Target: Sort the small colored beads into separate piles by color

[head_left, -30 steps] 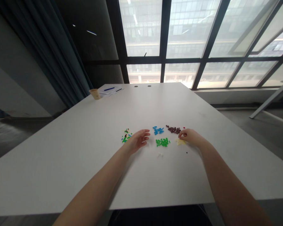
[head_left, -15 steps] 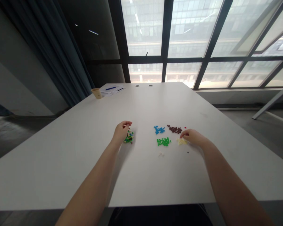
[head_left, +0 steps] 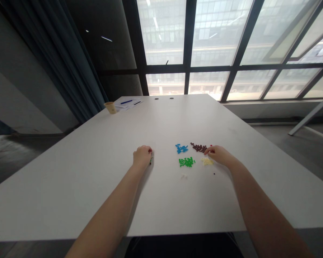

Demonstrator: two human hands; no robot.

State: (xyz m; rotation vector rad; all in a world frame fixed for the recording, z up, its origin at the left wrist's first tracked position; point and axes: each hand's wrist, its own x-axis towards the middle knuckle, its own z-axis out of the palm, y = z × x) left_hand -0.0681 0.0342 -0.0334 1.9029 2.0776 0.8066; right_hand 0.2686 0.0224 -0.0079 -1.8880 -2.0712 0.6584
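My left hand (head_left: 142, 156) is closed over a mixed pile of small pieces (head_left: 150, 162), most of it hidden under the hand; what its fingers hold is too small to tell. My right hand (head_left: 218, 154) is closed in a pinch between the dark brown pieces (head_left: 199, 147) and the pale yellow pieces (head_left: 207, 161); anything between its fingertips cannot be made out. Left of these lie blue pieces (head_left: 182, 148) and green pieces (head_left: 186, 162). Nearer the front are a few whitish pieces (head_left: 184, 176) and one black piece (head_left: 214, 173). A red piece (head_left: 211, 145) lies beside my right hand.
A paper cup (head_left: 111, 108) stands at the far left edge of the white table (head_left: 161, 208). Beside it, papers (head_left: 130, 105) carry a blue pen (head_left: 126, 102) and a dark pen or stick. Windows rise behind the table.
My left hand has moved over the mixed pile and covers most of it. My right hand has shifted slightly away from me, showing more of the yellow pieces.
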